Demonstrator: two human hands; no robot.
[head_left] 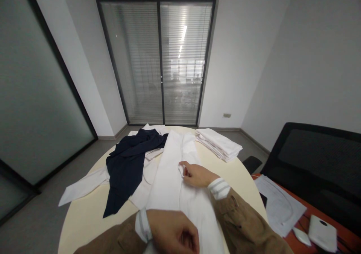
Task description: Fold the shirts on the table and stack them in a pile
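A long white garment (166, 178) lies lengthwise down the middle of the round table, with an edge or seam along its centre. My right hand (194, 174) pinches a bit of that edge between thumb and fingers, lifting it slightly. Lower down, near the bottom of the view, my left hand (173, 229) is closed over the same garment. Its fingertips are turned away, so what they grip is hidden. To the left a dark navy garment (129, 167) is heaped over other white clothing (87, 186), one sleeve of which reaches past the table's edge.
A folded white stack (218, 143) sits at the table's (239, 182) far right. Beside the table on the right are a black mesh chair (316, 160) and a reddish surface with papers (278, 201), a white mouse (301, 236) and a white device (323, 233).
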